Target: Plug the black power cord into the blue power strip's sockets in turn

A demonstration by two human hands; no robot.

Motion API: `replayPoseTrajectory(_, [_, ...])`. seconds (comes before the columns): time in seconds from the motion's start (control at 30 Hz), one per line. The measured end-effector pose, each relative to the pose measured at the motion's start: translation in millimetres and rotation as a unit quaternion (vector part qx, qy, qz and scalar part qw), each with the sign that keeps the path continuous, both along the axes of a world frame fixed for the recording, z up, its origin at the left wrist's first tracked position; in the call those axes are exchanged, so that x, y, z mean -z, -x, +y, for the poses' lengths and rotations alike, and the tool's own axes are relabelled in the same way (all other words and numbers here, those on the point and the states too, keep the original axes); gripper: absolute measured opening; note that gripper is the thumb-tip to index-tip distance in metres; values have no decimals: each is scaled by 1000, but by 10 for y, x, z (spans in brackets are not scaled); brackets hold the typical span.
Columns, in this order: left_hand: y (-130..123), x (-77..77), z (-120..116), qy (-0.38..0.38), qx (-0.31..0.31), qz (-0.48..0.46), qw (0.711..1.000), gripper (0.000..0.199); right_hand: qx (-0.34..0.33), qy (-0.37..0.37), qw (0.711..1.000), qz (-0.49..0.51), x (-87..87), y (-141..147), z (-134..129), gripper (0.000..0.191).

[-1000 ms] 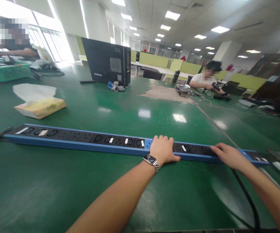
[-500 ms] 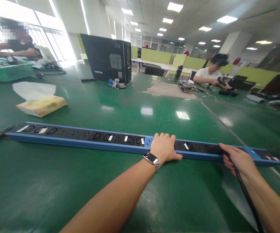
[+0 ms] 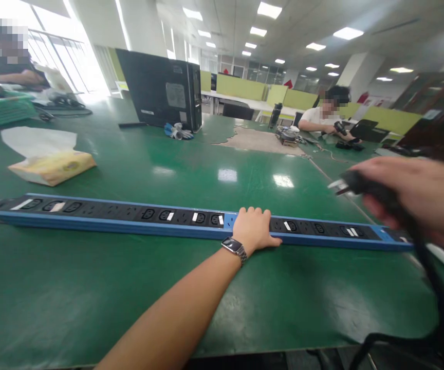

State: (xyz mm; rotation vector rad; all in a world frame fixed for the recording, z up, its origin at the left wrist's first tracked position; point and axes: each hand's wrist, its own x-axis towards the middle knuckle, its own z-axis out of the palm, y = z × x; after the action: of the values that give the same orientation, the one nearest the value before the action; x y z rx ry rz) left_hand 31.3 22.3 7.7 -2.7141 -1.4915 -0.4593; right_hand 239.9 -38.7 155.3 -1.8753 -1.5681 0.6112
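Note:
A long blue and black power strip (image 3: 191,229) lies across the green table, with several sockets and white stickers along its top. My left hand (image 3: 253,228), with a watch on its wrist, clasps it right of the middle, fingers over the far edge and thumb along the near side. Above the strip's right end, my right hand (image 3: 418,195) is closed around a black power plug (image 3: 355,182). The plug's metal pins point left, clear of the sockets, and both hand and plug are blurred. Its black cable (image 3: 433,280) hangs down to the lower right.
On the green table (image 3: 160,293) stand a tissue pack (image 3: 58,167), a black computer case (image 3: 160,90) and a green basket (image 3: 4,110); gloves (image 3: 178,131) lie by the case. One person (image 3: 324,115) sits at the far right, another (image 3: 17,72) at the far left.
My right hand has lifted up off the strip's right part, bringing the plug away and baring the sockets there. My left hand keeps its hold. The whole view has shifted slightly.

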Motion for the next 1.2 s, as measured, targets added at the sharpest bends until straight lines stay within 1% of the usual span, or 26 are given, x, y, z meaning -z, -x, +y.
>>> replayPoseTrajectory(0.03, [-1, 1, -1, 0, -1, -3, 1000, 65, -19, 46, 998, -23, 15, 141, 52, 37])
replayPoseTrajectory(0.07, [-2, 0, -3, 1, -2, -5, 1000, 66, -42, 92, 993, -54, 74, 270, 119, 36])
replayPoseTrajectory(0.1, [-3, -1, -4, 4, -4, -9, 1000, 66, -68, 128, 986, -85, 169, 379, 197, 35])
replayPoseTrajectory(0.13, [-4, -4, -5, 7, -6, -13, 1000, 67, -93, 147, 977, -124, 287, 463, 279, 35])
replayPoseTrajectory(0.17, [-6, -8, -6, 11, -8, -18, 1000, 66, -110, 158, 970, -147, 414, 520, 356, 36])
replayPoseTrajectory(0.23, [-7, -16, -8, 17, -10, -28, 999, 65, -123, 170, 962, -177, 639, 565, 481, 38])
replayPoseTrajectory(0.27, [-8, -20, -9, 19, -9, -31, 999, 65, -123, 172, 960, -185, 718, 565, 523, 38])
replayPoseTrajectory(0.33, [-8, -26, -9, 22, -7, -34, 999, 64, -117, 172, 957, -203, 801, 557, 569, 38])
replayPoseTrajectory(0.47, [-10, -30, -7, 23, -2, -41, 999, 64, -104, 167, 947, -253, 784, 590, 575, 40])
replayPoseTrajectory(0.63, [-8, -38, -18, 26, -1, -41, 999, 64, -77, 157, 912, -372, 778, 646, 562, 40])
replayPoseTrajectory(0.7, [-4, -46, -24, 31, -1, -38, 999, 64, -66, 149, 902, -399, 785, 642, 563, 40])
replayPoseTrajectory(0.87, [-2, -63, -27, 40, 0, -36, 999, 65, -52, 149, 893, -421, 796, 685, 543, 39])
replayPoseTrajectory(0.97, [-2, -67, -26, 45, 5, -34, 998, 64, -52, 148, 887, -434, 852, 807, 449, 38])
replayPoseTrajectory(1.07, [2, -75, -26, 39, 5, -33, 999, 58, -49, 126, 878, -459, 887, 911, 339, 40])
replayPoseTrajectory(1.13, [4, -79, -27, 38, 6, -30, 999, 58, -52, 125, 875, -466, 851, 907, 341, 41])
replayPoseTrajectory(1.2, [4, -78, -29, 40, 6, -29, 999, 61, -68, 148, 878, -450, 780, 850, 441, 44])
